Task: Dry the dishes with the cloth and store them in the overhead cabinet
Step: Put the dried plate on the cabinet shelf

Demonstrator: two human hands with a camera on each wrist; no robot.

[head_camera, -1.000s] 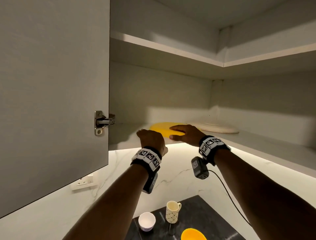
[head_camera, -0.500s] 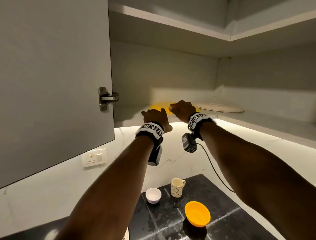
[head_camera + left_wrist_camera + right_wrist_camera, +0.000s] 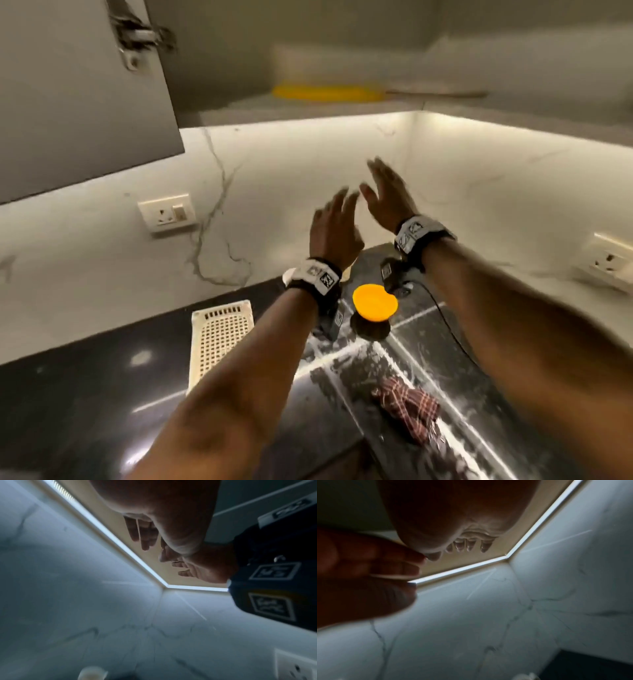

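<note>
A yellow plate [image 3: 325, 92] lies on the bottom shelf of the overhead cabinet [image 3: 308, 109], beside a pale plate [image 3: 435, 93]. Both my hands hang in the air below the shelf, in front of the marble wall. My left hand [image 3: 334, 222] and my right hand [image 3: 383, 192] have straight, relaxed fingers and hold nothing. Down on the black counter [image 3: 102, 394] stands an orange bowl [image 3: 375, 303]. A red checked cloth [image 3: 407, 407] lies crumpled nearer to me. In the left wrist view the left hand [image 3: 145, 536] and the right hand [image 3: 188, 566] both show bare palms, and a cup rim [image 3: 92, 673] shows at the bottom.
The grey cabinet door [image 3: 85, 85] stands open at the left, its hinge [image 3: 137, 34] near the top. A cream perforated rack [image 3: 219, 339] lies on the counter at the left. Wall sockets [image 3: 166, 214] [image 3: 606, 263] sit on the marble backsplash. A black cable [image 3: 445, 322] trails from my right wrist.
Both hands left the yellow plate on the shelf and dropped below it, fingers spreading. The head view tilted down, bringing the counter, rack and cloth into sight.
</note>
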